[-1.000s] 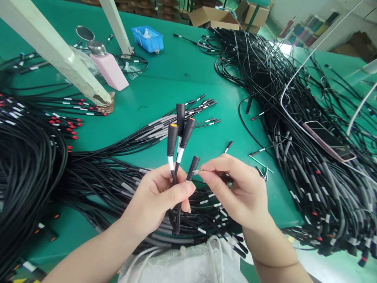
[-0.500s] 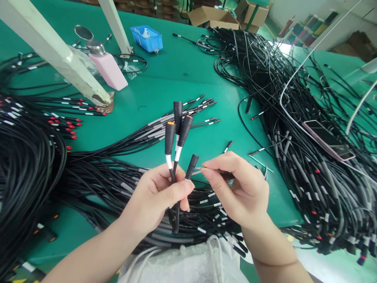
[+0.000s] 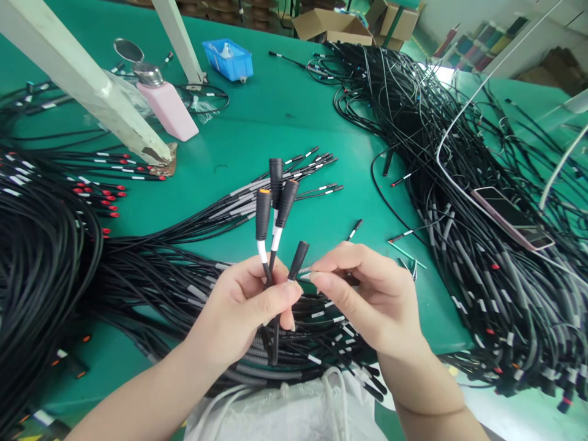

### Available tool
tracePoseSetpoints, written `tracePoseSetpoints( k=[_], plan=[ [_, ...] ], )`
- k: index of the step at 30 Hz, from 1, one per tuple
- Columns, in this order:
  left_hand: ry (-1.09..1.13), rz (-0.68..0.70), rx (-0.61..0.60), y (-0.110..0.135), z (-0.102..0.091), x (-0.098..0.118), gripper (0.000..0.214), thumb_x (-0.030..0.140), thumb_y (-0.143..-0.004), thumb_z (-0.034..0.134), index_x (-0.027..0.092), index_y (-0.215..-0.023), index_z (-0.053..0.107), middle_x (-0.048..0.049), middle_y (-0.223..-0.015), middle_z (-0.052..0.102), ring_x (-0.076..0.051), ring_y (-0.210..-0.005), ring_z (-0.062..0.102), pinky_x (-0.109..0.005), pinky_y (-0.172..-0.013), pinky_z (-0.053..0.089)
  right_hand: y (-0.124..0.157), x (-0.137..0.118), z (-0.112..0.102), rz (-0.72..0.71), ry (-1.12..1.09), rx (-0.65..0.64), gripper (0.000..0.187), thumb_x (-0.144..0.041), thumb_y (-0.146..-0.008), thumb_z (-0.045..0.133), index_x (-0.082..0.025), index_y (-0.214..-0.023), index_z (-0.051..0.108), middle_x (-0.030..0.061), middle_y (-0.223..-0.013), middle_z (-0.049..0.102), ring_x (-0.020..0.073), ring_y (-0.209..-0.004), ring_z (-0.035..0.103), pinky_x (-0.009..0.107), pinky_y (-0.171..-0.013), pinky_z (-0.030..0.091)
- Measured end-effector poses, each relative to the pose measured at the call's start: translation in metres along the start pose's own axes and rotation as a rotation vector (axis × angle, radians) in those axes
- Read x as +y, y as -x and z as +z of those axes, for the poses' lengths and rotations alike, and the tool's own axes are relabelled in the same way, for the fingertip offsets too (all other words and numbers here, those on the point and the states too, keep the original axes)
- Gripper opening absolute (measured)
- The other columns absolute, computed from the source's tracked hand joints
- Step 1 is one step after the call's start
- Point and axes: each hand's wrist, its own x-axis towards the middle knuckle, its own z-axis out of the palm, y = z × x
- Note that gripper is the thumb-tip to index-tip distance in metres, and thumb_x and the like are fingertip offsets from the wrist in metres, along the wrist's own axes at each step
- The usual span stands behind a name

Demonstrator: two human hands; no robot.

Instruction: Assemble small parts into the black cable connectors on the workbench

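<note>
My left hand [image 3: 250, 303] is closed around a small bunch of black cables. Three of their connectors stand up above the fingers: an orange-tipped connector [image 3: 263, 214], a taller black connector [image 3: 275, 177] behind, and a third connector [image 3: 285, 205] leaning right. White bands circle the cables below them. A fourth connector [image 3: 298, 260] tilts right, apart from these, its base pinched under my left thumb. Just right of it, my right hand [image 3: 367, 294] has thumb and index fingertip together. A tiny whitish sliver shows at those fingertips, too small to name.
Black cable bundles [image 3: 184, 288] lie beneath my hands and to the left. A large cable heap [image 3: 441, 202] with a phone [image 3: 512, 217] on it covers the right side. Farther back are a pink bottle [image 3: 169, 110], a blue bin [image 3: 229, 64] and a slanting white post [image 3: 92, 79].
My right hand's fingertips have moved slightly down and left, closer to the base of the separate connector. My left hand and its cables have hardly moved.
</note>
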Motion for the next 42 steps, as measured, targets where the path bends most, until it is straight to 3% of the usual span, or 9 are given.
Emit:
tracePoseSetpoints(
  k=[4,11,16,23,32,42],
  plan=[
    [0.008,0.012,-0.007,-0.001,0.0,0.0,0.03,0.024,-0.076,0.084,0.022,-0.06,0.059,0.0052,-0.045,0.061,-0.012,-0.048,0.058,-0.022,-0.052,0.038,0.001,0.003,0.001,-0.102,0.14,0.106,0.018,-0.004,-0.095,0.07,-0.021,-0.101,0.071,0.0009,-0.083,0.077,0.0116,-0.061,0.061,0.025,-0.051,0.048],
    [0.014,0.023,-0.002,-0.003,0.002,0.003,0.027,0.019,-0.072,0.083,0.023,-0.058,0.06,0.0058,-0.042,0.062,-0.011,-0.046,0.057,-0.02,-0.051,0.037,0.0,0.003,0.003,-0.191,0.232,0.094,0.02,-0.002,-0.095,0.069,-0.02,-0.101,0.069,0.0023,-0.082,0.079,0.0116,-0.063,0.062,0.023,-0.052,0.049],
    [0.012,0.024,-0.022,-0.003,0.001,0.002,0.026,0.019,-0.072,0.083,0.023,-0.057,0.062,0.0051,-0.042,0.064,-0.01,-0.045,0.055,-0.019,-0.05,0.037,0.0,0.003,0.003,-0.193,0.242,0.084,0.02,-0.001,-0.094,0.069,-0.019,-0.101,0.07,0.0023,-0.083,0.078,0.0106,-0.065,0.062,0.022,-0.054,0.048],
    [0.037,-0.019,0.004,-0.003,0.002,0.002,0.024,0.019,-0.068,0.085,0.022,-0.06,0.063,0.0063,-0.041,0.062,-0.01,-0.044,0.057,-0.018,-0.049,0.036,0.001,-0.001,0.001,0.012,0.029,0.001,0.012,-0.01,-0.097,0.072,-0.021,-0.095,0.07,-0.0025,-0.081,0.076,0.0084,-0.059,0.06,0.021,-0.051,0.047],
    [-0.031,-0.011,-0.003,-0.001,0.0,-0.001,0.026,0.023,-0.074,0.084,0.023,-0.062,0.061,0.0048,-0.044,0.065,-0.01,-0.046,0.053,-0.021,-0.051,0.033,0.004,0.003,0.011,-0.222,0.411,0.147,0.021,-0.006,-0.094,0.07,-0.023,-0.093,0.059,-0.002,-0.07,0.069,0.0118,-0.056,0.059,0.024,-0.049,0.048],
    [-0.059,-0.031,-0.028,-0.002,-0.002,-0.002,0.026,0.026,-0.075,0.084,0.023,-0.063,0.061,0.0052,-0.044,0.064,-0.01,-0.044,0.051,-0.022,-0.051,0.032,0.003,0.005,0.007,-0.216,0.365,0.128,0.023,-0.006,-0.092,0.07,-0.024,-0.093,0.057,-0.0035,-0.07,0.067,0.012,-0.055,0.058,0.025,-0.048,0.048]
  ],
)
